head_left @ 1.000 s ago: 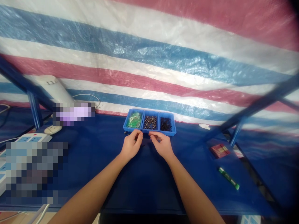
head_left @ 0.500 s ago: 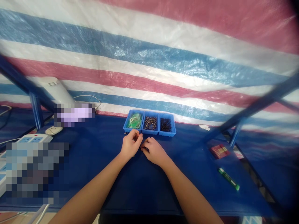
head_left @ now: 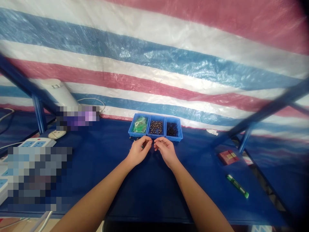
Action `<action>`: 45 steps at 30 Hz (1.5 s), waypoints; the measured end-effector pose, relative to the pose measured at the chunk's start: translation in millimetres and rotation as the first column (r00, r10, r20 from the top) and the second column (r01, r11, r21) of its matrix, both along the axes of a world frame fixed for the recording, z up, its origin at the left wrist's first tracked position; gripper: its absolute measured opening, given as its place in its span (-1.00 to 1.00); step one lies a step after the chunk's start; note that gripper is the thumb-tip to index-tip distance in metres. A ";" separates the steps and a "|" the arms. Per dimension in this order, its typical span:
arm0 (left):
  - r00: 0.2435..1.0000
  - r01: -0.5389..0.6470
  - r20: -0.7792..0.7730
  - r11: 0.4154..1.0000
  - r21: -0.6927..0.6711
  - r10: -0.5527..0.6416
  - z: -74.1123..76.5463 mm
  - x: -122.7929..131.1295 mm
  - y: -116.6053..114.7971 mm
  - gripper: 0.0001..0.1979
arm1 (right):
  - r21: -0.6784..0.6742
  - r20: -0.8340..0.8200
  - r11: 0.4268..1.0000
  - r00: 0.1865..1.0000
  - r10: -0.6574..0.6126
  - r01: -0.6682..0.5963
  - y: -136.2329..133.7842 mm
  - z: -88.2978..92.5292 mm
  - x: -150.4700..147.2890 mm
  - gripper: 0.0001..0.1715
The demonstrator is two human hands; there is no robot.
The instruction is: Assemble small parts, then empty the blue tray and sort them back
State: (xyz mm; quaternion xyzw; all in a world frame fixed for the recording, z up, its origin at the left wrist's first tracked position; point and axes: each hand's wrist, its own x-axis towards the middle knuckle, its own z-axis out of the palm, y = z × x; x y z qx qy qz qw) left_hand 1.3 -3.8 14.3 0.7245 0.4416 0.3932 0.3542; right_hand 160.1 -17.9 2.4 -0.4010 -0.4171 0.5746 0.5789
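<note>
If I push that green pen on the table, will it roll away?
Probably a little. The pen looks round and slim, lying flat on the table, so a sideways push would likely roll it. It seems light and stiff, easy to lift. The right edge is near, so it might fall off.

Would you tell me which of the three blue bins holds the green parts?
The leftmost bin; the middle bin holds brownish bits, the right bin black ones.
</note>
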 end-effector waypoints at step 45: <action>0.997 -0.043 -0.071 0.999 0.009 0.044 2.4 0.7 -1.2 -0.75 | 0.112 0.305 0.993 0.950 -0.063 0.030 -1.2 3.8 6.0 -0.72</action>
